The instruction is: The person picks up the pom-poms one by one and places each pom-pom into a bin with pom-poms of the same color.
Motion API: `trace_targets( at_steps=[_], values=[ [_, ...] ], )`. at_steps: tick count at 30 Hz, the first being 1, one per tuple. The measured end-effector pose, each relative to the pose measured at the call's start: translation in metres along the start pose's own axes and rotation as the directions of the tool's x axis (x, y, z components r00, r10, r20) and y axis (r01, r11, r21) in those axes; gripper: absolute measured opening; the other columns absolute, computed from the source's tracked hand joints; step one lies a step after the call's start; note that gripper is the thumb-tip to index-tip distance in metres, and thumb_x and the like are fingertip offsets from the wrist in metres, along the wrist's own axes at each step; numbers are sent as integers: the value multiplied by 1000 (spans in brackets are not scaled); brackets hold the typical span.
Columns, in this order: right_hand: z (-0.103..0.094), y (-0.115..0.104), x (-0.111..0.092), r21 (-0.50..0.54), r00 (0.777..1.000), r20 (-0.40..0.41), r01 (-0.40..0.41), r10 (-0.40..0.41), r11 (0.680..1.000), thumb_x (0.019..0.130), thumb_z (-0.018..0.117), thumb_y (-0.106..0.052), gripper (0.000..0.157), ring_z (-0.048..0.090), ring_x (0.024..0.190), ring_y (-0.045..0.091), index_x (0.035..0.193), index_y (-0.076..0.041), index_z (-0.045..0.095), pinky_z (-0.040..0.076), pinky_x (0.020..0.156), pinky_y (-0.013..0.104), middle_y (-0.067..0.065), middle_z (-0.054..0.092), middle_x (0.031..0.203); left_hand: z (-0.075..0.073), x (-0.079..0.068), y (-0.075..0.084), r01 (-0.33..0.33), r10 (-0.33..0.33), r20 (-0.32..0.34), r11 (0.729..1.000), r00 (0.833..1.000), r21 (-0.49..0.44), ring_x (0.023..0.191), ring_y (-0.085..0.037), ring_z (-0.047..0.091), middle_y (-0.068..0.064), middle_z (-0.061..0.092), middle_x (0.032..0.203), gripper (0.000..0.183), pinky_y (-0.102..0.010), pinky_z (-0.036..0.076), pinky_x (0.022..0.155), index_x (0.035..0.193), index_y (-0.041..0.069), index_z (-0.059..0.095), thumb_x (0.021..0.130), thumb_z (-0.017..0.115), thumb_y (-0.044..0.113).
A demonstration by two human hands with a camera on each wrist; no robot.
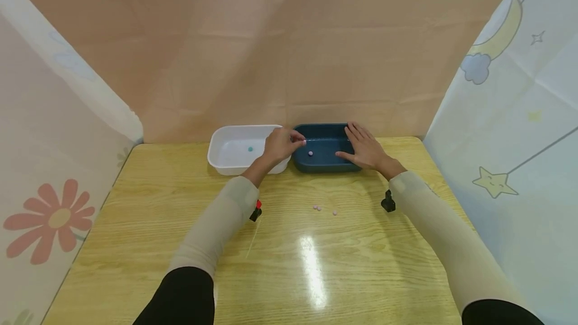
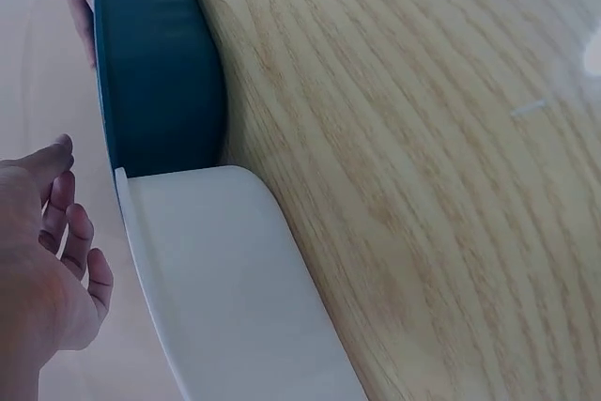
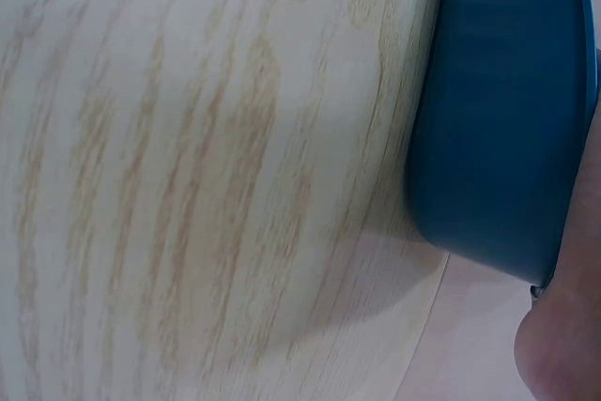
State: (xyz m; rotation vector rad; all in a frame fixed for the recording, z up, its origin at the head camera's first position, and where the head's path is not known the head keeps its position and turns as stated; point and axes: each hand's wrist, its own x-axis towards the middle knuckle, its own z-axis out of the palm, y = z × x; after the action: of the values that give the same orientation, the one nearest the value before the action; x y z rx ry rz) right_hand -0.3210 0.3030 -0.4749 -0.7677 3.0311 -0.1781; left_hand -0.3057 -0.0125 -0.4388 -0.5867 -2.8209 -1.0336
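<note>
Above the left end of a dark blue tray [image 1: 326, 167], my left hand [image 1: 280, 144] pinches a small pale pink ball [image 1: 304, 142] between thumb and fingertips. My right hand [image 1: 365, 150] rests on the tray's right end, fingers straight and spread. Inside the blue tray lies one small pink ball [image 1: 310, 153]. A white tray [image 1: 221, 164] stands against its left side, under my left wrist, with a small teal ball [image 1: 250, 149] in it. In the left wrist view the left hand [image 2: 47, 260] is over the white tray's rim, but the pinched ball cannot be made out.
Several small pink balls lie on the wooden table [image 1: 280, 265] in front of the blue tray, one pink ball [image 1: 335, 212] apart from a close pair. Brown paper [image 1: 289, 64] hangs behind the trays. Patterned sheets [image 1: 510, 129] border both sides.
</note>
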Motion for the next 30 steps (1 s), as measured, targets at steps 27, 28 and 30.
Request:
trace_targets(
  at_steps=[27,28,30],
  values=[
    [0,-1,-1,7,1000,5,-2,2,1000,104,58,-56,98,4,163,42,165,8,16,3,132,54,26,5,175,-1,-9,3,-55,55,-23,998,998,4,69,-13,55,0,74,95,26,-25,40,55,119,14,83,97,81,28],
    [0,0,-1,9,1000,6,-2,2,1000,104,57,-57,99,4,163,42,165,8,16,3,132,54,26,5,175,-2,-10,4,-62,63,-23,998,998,5,71,-14,56,-1,74,95,26,-26,41,57,119,13,83,96,81,27],
    [-1,0,-1,7,1000,7,-5,5,1000,104,57,-57,99,4,163,42,166,8,15,3,132,54,26,4,175,-2,-11,5,-74,74,-26,997,997,11,75,-15,59,-2,72,95,27,-27,44,61,119,13,83,96,82,26]
  ],
)
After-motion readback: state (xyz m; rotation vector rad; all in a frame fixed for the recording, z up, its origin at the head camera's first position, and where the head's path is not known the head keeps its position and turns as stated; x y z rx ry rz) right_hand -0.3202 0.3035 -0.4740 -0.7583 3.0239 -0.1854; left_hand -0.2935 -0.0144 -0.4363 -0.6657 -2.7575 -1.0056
